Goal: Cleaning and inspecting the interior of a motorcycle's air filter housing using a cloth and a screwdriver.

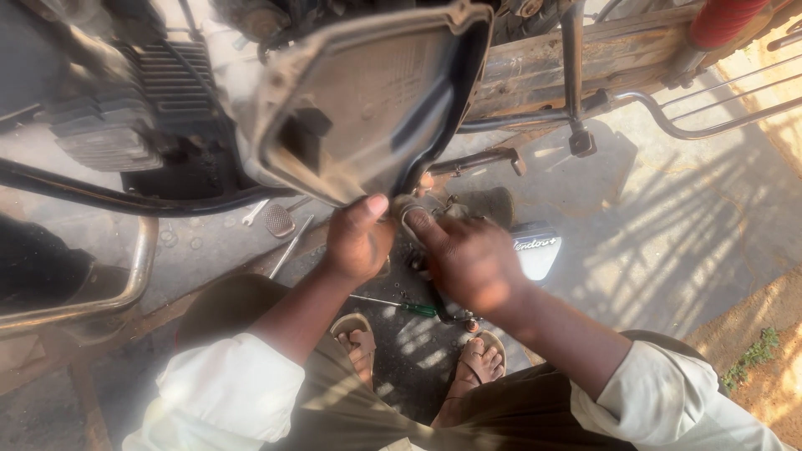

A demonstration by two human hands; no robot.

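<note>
While the person squats beside the motorcycle engine (125,108), the left hand (357,238) pinches the lower edge of the dusty side cover (376,92), thumb pressed up, steadying it. The right hand (468,259), fingers curled together, touches the same edge; a green-handled screwdriver (401,306) lies below near the sandalled feet (418,351).

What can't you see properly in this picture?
- Right hand fingertips: head view, blurred, so any small part pinched there is unclear.
- Screwdriver: head view, partly hidden behind the hands.
- Motorbike engine: cut off by the top edge.
- Left hand fingers: hidden behind the dusty cover.
</note>
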